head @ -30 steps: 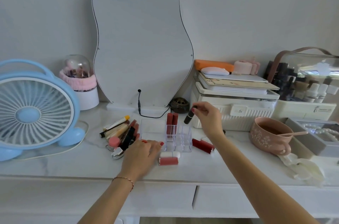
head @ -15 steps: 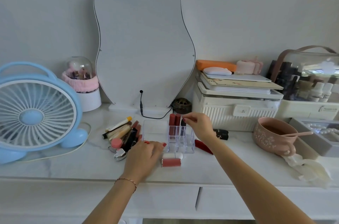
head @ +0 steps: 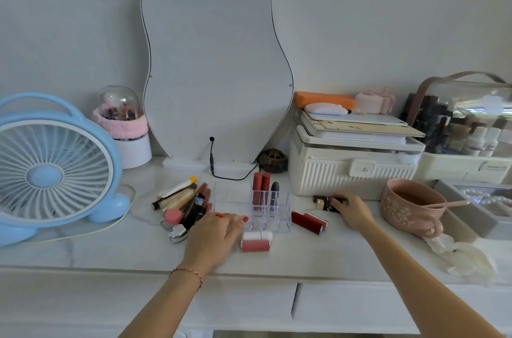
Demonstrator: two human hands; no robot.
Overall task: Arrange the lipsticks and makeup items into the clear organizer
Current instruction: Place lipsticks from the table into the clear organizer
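Note:
The clear organizer (head: 231, 200) stands on the white table in front of the mirror. Two red lipsticks (head: 261, 185) and a dark grey one (head: 274, 191) stand upright in its slots. My left hand (head: 214, 238) rests flat against the organizer's front left edge. My right hand (head: 353, 213) lies to the right, fingers on a black lipstick (head: 324, 202) lying on the table. A dark red lipstick (head: 309, 222) lies right of the organizer. A white tube (head: 257, 235) and a pink-red tube (head: 255, 246) lie in front. A pile of makeup items (head: 184, 203) sits at left.
A blue fan (head: 52, 171) stands at far left. A pear-shaped mirror (head: 216, 69) leans on the wall, its cable trailing down. A cream storage box (head: 352, 171) with stacked items, a pink cup (head: 410, 206) with a spoon, and a clear cosmetic case (head: 465, 127) are at right.
My right hand set the dark grey lipstick upright into the organizer, let go, and moved right onto the black lipstick on the table. My left hand stayed put.

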